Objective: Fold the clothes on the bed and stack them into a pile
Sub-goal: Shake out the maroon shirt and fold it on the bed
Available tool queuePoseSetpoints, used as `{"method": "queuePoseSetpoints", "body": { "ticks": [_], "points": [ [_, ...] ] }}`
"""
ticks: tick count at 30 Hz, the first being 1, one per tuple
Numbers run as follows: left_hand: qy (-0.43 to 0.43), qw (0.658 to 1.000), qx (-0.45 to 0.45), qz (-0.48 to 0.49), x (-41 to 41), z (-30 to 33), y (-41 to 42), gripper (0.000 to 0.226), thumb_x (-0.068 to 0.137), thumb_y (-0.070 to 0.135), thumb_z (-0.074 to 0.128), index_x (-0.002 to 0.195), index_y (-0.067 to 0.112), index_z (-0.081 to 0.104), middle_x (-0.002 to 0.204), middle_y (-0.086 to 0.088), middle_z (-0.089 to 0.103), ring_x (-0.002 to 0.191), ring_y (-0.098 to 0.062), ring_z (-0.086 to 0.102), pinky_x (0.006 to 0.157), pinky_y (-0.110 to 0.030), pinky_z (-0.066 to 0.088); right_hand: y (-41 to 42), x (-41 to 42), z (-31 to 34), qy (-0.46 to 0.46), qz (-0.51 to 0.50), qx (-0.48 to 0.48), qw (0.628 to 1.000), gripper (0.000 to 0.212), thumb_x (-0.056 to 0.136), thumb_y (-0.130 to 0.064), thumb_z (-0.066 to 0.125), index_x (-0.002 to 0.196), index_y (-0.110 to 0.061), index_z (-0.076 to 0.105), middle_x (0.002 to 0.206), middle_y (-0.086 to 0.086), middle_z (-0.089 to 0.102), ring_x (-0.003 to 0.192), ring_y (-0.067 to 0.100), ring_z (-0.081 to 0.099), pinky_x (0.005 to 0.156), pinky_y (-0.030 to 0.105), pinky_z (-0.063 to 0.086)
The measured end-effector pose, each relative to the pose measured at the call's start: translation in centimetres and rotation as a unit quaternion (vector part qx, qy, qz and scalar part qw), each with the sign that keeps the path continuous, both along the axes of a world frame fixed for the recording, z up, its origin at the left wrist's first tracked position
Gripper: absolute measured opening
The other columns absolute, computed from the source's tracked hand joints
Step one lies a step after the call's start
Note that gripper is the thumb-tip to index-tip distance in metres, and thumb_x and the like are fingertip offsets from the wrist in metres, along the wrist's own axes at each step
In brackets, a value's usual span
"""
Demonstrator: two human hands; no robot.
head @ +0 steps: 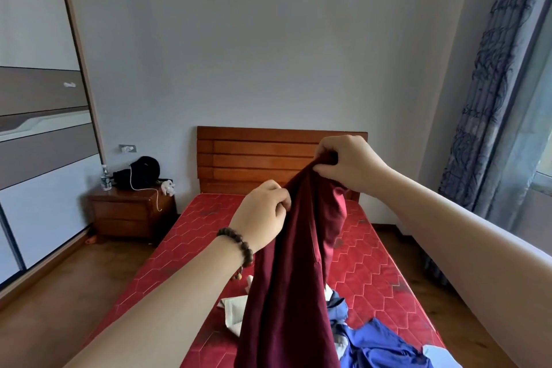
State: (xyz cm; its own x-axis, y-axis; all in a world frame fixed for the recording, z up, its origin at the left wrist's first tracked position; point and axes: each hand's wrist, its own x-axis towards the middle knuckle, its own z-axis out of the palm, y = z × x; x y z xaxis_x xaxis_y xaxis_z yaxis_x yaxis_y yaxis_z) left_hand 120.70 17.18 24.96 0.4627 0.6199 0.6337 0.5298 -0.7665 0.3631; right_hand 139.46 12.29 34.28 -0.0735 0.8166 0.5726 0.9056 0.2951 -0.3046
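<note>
Both hands [263, 212] [346, 161] grip a plain maroon garment [286, 278].

Pale grey walls [268, 39] enclose a wooden slatted headboard [257, 155], brown wooden nightstand [125, 212], sliding wardrobe [38, 128] and blue patterned curtain [490, 98], seemingly daylit.

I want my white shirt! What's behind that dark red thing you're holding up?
Behind the dark red garment, a white cloth peeks out on one side and blue clothes on the other, lying on the red mattress. Whatever lies directly behind it is covered.
</note>
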Motion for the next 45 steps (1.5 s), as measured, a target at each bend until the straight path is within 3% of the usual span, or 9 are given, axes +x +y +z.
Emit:
{"method": "queuePoseSetpoints", "body": {
  "ticks": [2,5,8,14,22,27,34,38,45],
  "points": [
    [0.005,0.999,-0.010,0.044,0.3,-1.0,-0.7,0.014,0.090,0.016,0.056,0.088,0.010,0.069,0.094,0.005,0.056,0.063,-0.009,0.052,0.062,-0.023,0.043,0.0,-0.1,-0.1,-0.003,-0.017,0.015,1.000,0.008,0.077,-0.017,0.072,0.078,-0.021,0.066,0.072,-0.008,0.063,0.064,0.006,0.057,0.054,0.021,0.044],
    [0.011,0.995,-0.007,0.096,1.6,-2.3,-2.5,0.051,0.086,0.061,0.048,0.090,0.014,0.068,0.099,0.005,0.056,0.060,-0.014,0.056,0.060,-0.027,0.050,0.0,-0.6,-0.3,0.004,-0.035,0.023,0.999,0.010,0.077,-0.018,0.074,0.075,-0.021,0.064,0.070,-0.006,0.061,0.063,0.010,0.056,0.056,0.023,0.043],
    [0.064,0.983,0.001,0.172,3.6,-3.4,-3.6,0.067,0.077,0.077,0.037,0.084,0.015,0.062,0.105,-0.001,0.055,0.068,-0.017,0.056,0.074,-0.033,0.051,-0.1,-1.0,-0.4,0.005,-0.044,0.025,0.999,0.011,0.076,-0.019,0.074,0.075,-0.021,0.064,0.072,-0.005,0.062,0.069,0.013,0.056,0.059,0.025,0.042],
    [0.086,0.973,-0.043,0.212,5.5,-5.4,-3.0,0.036,0.080,0.050,0.054,0.091,0.016,0.057,0.115,-0.004,0.048,0.099,-0.023,0.055,0.092,-0.040,0.040,-1.4,0.2,-0.1,0.025,-0.045,0.028,0.998,0.014,0.076,-0.020,0.075,0.072,-0.025,0.063,0.065,-0.017,0.057,0.058,-0.001,0.053,0.049,0.015,0.037],
    [0.026,0.995,0.013,0.094,2.7,-6.0,-0.3,0.011,0.088,0.015,0.062,0.091,0.009,0.071,0.090,0.003,0.056,0.078,-0.016,0.055,0.086,-0.037,0.044,-4.1,4.7,0.8,-0.003,-0.058,-0.005,0.998,0.008,0.078,-0.019,0.076,0.081,-0.021,0.068,0.079,-0.009,0.067,0.075,0.008,0.059,0.066,0.017,0.045],
    [-0.025,0.999,0.033,0.033,1.2,-4.5,0.9,0.009,0.083,0.009,0.073,0.090,0.005,0.075,0.090,0.002,0.062,0.071,-0.013,0.054,0.068,-0.024,0.043,-4.9,6.6,1.0,-0.069,-0.056,-0.050,0.995,0.011,0.078,-0.010,0.074,0.085,-0.016,0.070,0.076,-0.015,0.063,0.075,0.009,0.058,0.065,0.003,0.037],
    [-0.040,0.993,0.112,-0.006,-0.5,-0.7,1.9,0.015,0.075,-0.004,0.074,0.086,0.007,0.074,0.089,0.004,0.065,0.072,-0.001,0.052,0.072,-0.003,0.038,-4.9,6.6,0.8,-0.128,-0.044,-0.087,0.987,0.014,0.078,-0.006,0.069,0.083,-0.018,0.065,0.081,-0.006,0.066,0.075,0.012,0.061,0.070,0.024,0.049],
    [-0.069,0.989,0.133,0.011,-1.6,0.6,2.2,0.017,0.077,0.000,0.074,0.088,0.013,0.077,0.088,0.005,0.073,0.081,-0.013,0.067,0.079,-0.025,0.051,-4.6,5.5,1.8,-0.123,-0.021,-0.033,0.992,0.024,0.079,0.000,0.065,0.090,-0.020,0.072,0.086,-0.013,0.067,0.073,-0.007,0.054,0.068,0.004,0.036],
    [-0.036,0.996,0.076,-0.007,-3.8,0.1,2.7,0.028,0.084,-0.003,0.063,0.104,0.012,0.076,0.098,0.002,0.074,0.090,-0.014,0.068,0.086,-0.024,0.052,-3.0,3.0,1.8,-0.162,-0.028,-0.037,0.986,0.016,0.084,-0.009,0.070,0.098,-0.013,0.075,0.102,-0.002,0.070,0.098,0.018,0.062,0.088,0.027,0.044]
  ]
}}
